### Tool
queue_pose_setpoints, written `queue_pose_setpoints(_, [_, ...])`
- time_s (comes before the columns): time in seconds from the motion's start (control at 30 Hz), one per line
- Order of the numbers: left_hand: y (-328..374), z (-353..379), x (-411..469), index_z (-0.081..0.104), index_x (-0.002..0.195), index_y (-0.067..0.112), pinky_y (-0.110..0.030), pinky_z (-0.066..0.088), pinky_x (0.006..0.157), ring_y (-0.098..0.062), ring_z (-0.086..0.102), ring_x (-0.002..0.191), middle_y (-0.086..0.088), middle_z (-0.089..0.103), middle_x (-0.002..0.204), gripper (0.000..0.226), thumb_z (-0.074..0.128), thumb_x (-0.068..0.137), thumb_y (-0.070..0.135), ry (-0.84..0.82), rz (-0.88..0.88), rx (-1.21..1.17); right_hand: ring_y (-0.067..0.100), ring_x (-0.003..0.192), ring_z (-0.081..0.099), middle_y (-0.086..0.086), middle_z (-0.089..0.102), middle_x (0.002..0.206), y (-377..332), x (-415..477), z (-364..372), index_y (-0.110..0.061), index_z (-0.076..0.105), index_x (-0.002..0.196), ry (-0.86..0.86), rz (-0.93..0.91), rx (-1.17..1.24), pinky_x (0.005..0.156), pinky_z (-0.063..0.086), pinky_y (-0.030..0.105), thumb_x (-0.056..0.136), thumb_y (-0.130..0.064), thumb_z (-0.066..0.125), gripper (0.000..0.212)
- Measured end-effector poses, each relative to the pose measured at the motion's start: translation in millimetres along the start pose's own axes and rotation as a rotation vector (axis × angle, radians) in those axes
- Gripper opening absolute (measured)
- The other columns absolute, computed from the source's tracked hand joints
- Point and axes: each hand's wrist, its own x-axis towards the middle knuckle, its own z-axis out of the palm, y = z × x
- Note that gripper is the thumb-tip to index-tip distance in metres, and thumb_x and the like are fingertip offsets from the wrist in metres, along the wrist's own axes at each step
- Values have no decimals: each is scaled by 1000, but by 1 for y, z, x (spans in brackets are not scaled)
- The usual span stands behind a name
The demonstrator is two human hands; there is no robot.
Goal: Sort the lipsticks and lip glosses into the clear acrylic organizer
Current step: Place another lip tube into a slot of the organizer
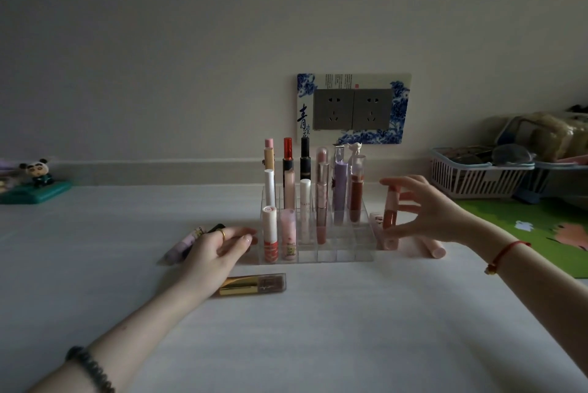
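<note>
Rust-red lip gloss [390, 213] is upright in the air, just off the right wall of the clear acrylic organizer [337, 253]. The right hand [424, 211] pinches it, thumb low on the tube, fingers over the pale cap, forearm reaching in from the right. The left hand [219, 246] lies palm down on the desk [318, 335], fingers loose, tips at the organizer's left front corner; whether they touch it, I cannot tell.

The organizer sits mid-desk, its back and left cells packed with standing tubes, its front right cells open. Loose on the white desk lie a gold lipstick [254, 284] by the left wrist, a lilac tube [182, 248] behind that hand and a pink tube [433, 249] under the right one.

On the pale wall [191, 58] behind is a double socket [352, 109]. A white basket [477, 181] and green mat [541, 227] crowd the right edge, with a panda figure [38, 173] far left.
</note>
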Motion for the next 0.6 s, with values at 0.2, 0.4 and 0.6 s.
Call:
queue_pose_setpoints(0.2, [1, -2, -1, 63, 99, 19, -17, 45, 83, -4, 62, 90, 11, 66, 92, 16, 56, 87, 11, -6, -9, 44, 12, 95, 59, 4, 49, 123, -29, -21, -1, -43, 53, 102, 196, -86, 225, 71, 50, 10, 34, -37, 77, 72])
queue_pose_setpoints(0.4, [3, -2, -2, 63, 99, 15, -15, 46, 81, -6, 63, 90, 11, 66, 90, 16, 54, 87, 8, -21, -16, 29, 5, 93, 65, -8, 67, 102, -41, -29, 2, -29, 51, 120, 231, -100, 367, 76, 51, 13, 51, -40, 74, 74])
queue_pose_setpoints(0.6, [5, -2, -3, 62, 105, 9, -18, 45, 84, -9, 62, 92, 7, 66, 93, 20, 54, 88, 8, -34, -32, 23, 10, 89, 67, 6, 69, 99, -60, -30, 11, -30, 60, 104, 319, -124, 458, 80, 52, 18, 69, -41, 63, 37])
